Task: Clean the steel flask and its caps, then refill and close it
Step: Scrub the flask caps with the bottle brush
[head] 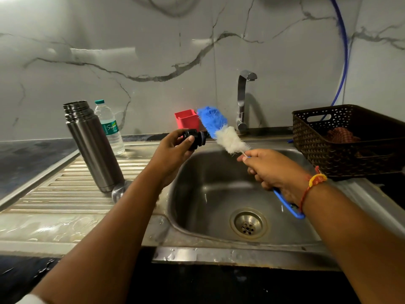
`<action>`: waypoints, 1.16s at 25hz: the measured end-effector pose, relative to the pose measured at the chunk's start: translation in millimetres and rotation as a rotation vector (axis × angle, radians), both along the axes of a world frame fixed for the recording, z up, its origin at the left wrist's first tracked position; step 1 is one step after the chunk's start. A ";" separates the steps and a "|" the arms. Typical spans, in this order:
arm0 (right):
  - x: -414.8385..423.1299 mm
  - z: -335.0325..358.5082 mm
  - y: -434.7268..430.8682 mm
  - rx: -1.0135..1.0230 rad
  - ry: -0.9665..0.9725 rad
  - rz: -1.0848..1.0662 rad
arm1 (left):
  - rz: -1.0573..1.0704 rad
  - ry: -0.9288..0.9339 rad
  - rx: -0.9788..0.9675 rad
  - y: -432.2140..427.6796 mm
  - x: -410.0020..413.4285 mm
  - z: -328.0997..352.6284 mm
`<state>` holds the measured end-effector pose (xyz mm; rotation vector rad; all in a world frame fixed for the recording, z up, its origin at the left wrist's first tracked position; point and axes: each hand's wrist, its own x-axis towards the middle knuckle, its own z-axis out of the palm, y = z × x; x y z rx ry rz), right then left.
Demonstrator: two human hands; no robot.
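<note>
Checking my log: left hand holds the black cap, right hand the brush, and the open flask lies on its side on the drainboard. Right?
No: the head view shows the flask standing upright on the drainboard. Left hand holds the black cap, right hand the brush.

- Steel flask (93, 148): standing uncapped on the drainboard (65, 194).
- Steel cap (119, 191): lying at the flask's 4 o'clock, beside its base.
- Black inner cap (194, 138): being held aloft at the flask's 3 o'clock.
</note>
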<state>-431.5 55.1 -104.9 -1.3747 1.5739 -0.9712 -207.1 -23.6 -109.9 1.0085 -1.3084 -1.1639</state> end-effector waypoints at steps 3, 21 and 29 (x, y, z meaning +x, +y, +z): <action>7.0 2.9 2.6 -0.051 -0.045 0.030 | 0.049 0.042 -0.008 -1.5 1.6 -2.8; 16.5 5.7 11.8 -0.100 0.326 0.197 | 0.181 -0.265 -0.170 -8.8 -5.1 -9.9; 19.7 6.9 13.1 -0.126 0.291 0.160 | 0.181 -0.220 -0.142 -8.7 -10.0 -11.4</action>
